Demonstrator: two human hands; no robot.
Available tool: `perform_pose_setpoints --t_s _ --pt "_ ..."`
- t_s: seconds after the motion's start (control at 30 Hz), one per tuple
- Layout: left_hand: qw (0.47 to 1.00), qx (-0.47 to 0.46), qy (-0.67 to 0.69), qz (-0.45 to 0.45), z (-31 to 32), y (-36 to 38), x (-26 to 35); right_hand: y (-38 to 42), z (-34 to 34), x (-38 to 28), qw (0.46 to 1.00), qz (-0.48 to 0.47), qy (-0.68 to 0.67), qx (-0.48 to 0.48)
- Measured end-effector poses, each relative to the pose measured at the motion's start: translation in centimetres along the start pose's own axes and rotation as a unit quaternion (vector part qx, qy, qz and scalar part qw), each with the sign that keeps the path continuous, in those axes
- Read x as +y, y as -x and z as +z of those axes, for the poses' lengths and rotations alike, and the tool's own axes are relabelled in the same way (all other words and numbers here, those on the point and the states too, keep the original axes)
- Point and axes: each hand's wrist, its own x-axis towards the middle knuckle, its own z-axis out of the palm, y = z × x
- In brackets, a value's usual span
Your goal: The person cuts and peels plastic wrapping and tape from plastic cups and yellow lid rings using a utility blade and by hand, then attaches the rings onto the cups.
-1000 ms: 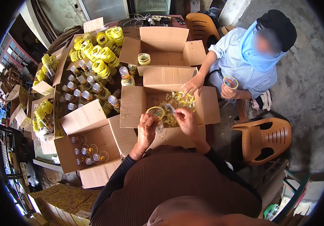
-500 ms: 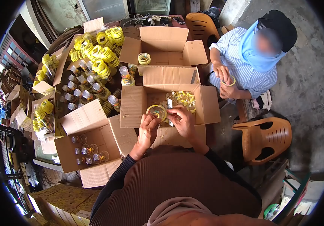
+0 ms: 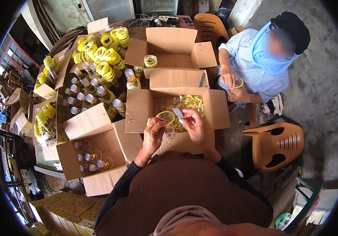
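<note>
A clear plastic cup with a yellow rim (image 3: pixel 170 132) is held by my left hand (image 3: pixel 153 135), fingers closed on the rim at its left side. My right hand (image 3: pixel 195 125) pinches a small flat grey blade-like piece (image 3: pixel 178 113) just right of the rim. Both hands are above the front part of an open cardboard box (image 3: pixel 138 114). Inside that box lie yellow scraps (image 3: pixel 192 103), partly hidden by my hands.
Behind is another open box (image 3: pixel 170 35) with stacked rings (image 3: pixel 150 61). Cups and yellow rings (image 3: pixel 105 71) crowd the left, above a box of cups (image 3: pixel 70 161). A seated co-worker (image 3: pixel 263 59) holds a yellow-rimmed cup; an orange chair (image 3: pixel 279 143) stands right.
The cup has tilted, so its clear body now shows below the rim. My right hand has moved slightly right, and the flat piece has turned to a slant. The co-worker's hands have shifted slightly.
</note>
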Motion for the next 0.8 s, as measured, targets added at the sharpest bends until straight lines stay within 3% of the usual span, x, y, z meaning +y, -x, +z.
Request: perform_pose_setpoints --t_s 0.13,0.27,0.33,0.4,0.47,0.53,0.63,0.67,0.73,0.8 --pt "1.0 -0.003 0.019 -0.015 0.1 -0.1 0.3 0.7 0.4 0.7 0.997 -0.056 -0.027 -0.037" --pt "0.987 -0.004 0.126 -0.104 0.1 0.2 0.8 0.0 0.1 0.9 0.997 0.006 0.066 -0.031" --pt "0.974 -0.002 0.169 -0.147 0.1 0.3 0.7 -0.5 0.1 2.7 1.0 0.013 -0.006 0.007" --pt "0.958 0.007 0.216 -0.19 0.4 0.8 0.0 -0.1 0.0 2.4 1.0 0.003 -0.007 0.005" --pt "0.954 0.001 0.223 -0.201 0.2 1.0 -0.3 0.2 0.3 0.2 0.997 -0.073 0.01 -0.033" --pt "0.95 -0.005 0.234 -0.209 0.3 0.8 -0.4 0.3 0.5 -0.3 0.996 -0.073 0.015 -0.045" --pt "0.923 -0.003 0.288 -0.254 0.0 0.8 -0.4 -0.5 0.4 1.1 0.994 -0.043 0.1 0.012" --pt "0.912 -0.011 0.303 -0.275 -0.2 0.8 -0.5 -0.7 0.4 2.5 0.997 -0.047 0.046 0.036" --pt "0.9 -0.017 0.319 -0.297 -0.2 0.8 -0.7 -0.5 0.2 1.3 0.998 -0.041 0.055 0.016" --pt "0.848 0.003 0.41 -0.336 0.2 1.1 -1.2 -0.3 0.4 0.0 0.996 -0.074 0.051 -0.008"
